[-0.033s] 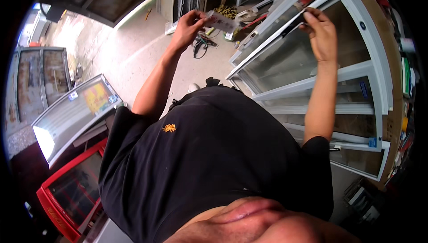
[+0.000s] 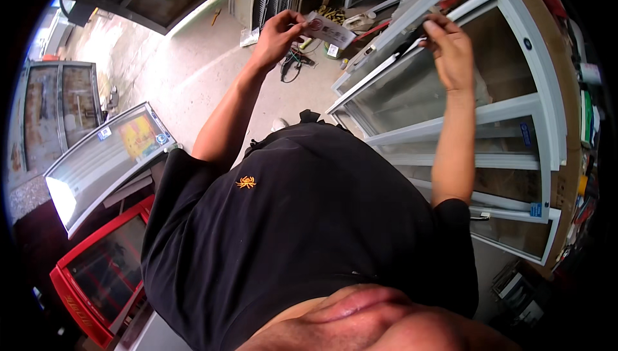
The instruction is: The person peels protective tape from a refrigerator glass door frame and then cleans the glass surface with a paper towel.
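My left hand [image 2: 281, 39] is closed, thumb against fingers, on one end of a small flat white packet [image 2: 328, 31] with dark and red print. The packet sticks out to the right, over the clutter on the floor. My right hand [image 2: 449, 52] is raised in front of a white-framed glass door [image 2: 405, 82], its fingers bent and drawn together. Whatever lies between those fingertips, if anything, is too small to make out. Whether this hand touches the door frame I cannot tell.
Several white-framed glass doors [image 2: 479, 108] lean fanned out on the right. Black cables [image 2: 295, 63] and a small tub [image 2: 333, 50] lie on the concrete floor [image 2: 187, 71] ahead. On the left are a curved glass lid [image 2: 112, 151] and a red-framed glass door [image 2: 106, 274].
My right hand has shifted a little to the left, and its fingers have drawn closer together. The packet in my left hand has turned, showing more of its printed face.
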A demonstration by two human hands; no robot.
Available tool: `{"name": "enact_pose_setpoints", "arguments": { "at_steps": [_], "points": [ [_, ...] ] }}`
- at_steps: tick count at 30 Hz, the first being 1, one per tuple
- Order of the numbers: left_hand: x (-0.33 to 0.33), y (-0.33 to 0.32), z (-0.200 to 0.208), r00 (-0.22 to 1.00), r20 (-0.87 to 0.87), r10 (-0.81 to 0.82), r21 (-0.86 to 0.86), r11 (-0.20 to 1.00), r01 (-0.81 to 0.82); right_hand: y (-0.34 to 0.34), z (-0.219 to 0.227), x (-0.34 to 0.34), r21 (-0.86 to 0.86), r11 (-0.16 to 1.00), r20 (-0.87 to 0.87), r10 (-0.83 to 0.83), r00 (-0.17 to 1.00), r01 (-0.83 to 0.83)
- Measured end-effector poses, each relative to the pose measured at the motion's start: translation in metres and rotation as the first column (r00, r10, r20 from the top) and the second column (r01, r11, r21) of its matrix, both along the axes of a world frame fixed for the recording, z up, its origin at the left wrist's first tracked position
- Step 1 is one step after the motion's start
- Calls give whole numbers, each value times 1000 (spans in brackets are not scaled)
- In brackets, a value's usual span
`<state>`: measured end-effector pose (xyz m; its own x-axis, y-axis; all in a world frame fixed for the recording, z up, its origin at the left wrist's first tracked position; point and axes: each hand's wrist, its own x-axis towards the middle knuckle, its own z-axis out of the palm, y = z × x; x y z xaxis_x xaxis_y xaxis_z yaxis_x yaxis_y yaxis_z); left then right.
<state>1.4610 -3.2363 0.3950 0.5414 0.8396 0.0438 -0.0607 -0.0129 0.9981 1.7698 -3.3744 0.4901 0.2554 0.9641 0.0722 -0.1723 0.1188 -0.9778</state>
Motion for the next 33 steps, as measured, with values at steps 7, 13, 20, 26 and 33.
{"name": "enact_pose_setpoints", "arguments": {
  "at_steps": [7, 13, 20, 26, 33],
  "points": [
    [-29, 37, -20, 995, -96, 40, 16, 999, -39, 22, -42, -97, -150, 987, -82, 42, 996, -54],
    [-57, 94, -98, 813, -560, 158, 441, 888, 131, 20, -45, -100, -196, 979, -150, -88, 985, 58],
    [-23, 53, -18, 920, -209, -332, 126, 924, 362, 14, -53, -130, -217, 958, -100, -215, 972, 190],
    [15, 7, 7, 859, 47, -509, -2, 860, 510, 18, -60, -151, -221, 940, 35, -259, 965, 261],
    [19, 4, 3, 933, -58, -355, 21, 934, 357, 41, -66, -150, -116, 955, 123, -261, 958, 275]
  ]
}}
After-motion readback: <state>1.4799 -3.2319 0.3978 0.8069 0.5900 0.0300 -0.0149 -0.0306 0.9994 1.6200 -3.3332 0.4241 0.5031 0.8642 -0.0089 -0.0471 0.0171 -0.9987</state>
